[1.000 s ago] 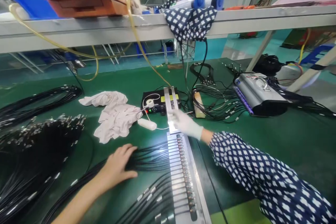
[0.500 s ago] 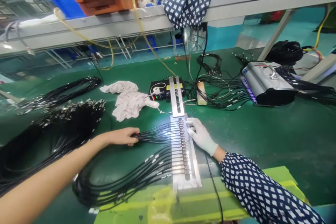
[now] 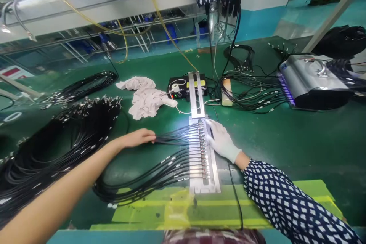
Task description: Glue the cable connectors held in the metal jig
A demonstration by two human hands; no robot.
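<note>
My bare left hand (image 3: 141, 137) is closed round a bundle of thin black cables (image 3: 171, 136), left of a long metal fixture (image 3: 197, 188). These cables run into the upper part of the fixture, under a bright white glow. More black cables (image 3: 154, 171) with white tags lead from its lower slots and curve away left. Metal cable ends (image 3: 203, 152) line up in a row along the fixture. My right hand (image 3: 224, 143), in a white glove, rests against the fixture's right edge with thumb and fingers apart. Its fingertips are partly hard to make out.
Piles of black cables (image 3: 82, 133) lie at the left. Behind the fixture are a white cloth (image 3: 145, 97) and a black control box (image 3: 181, 87). A silver machine (image 3: 314, 80) stands at the right. Yellow-green tape (image 3: 148, 209) covers the front edge; a shelf beam (image 3: 120, 7) crosses above.
The camera view has tipped down and left, so the bench appears higher and further right. My left hand still grips the cables; my right hand stays at the fixture's edge.
</note>
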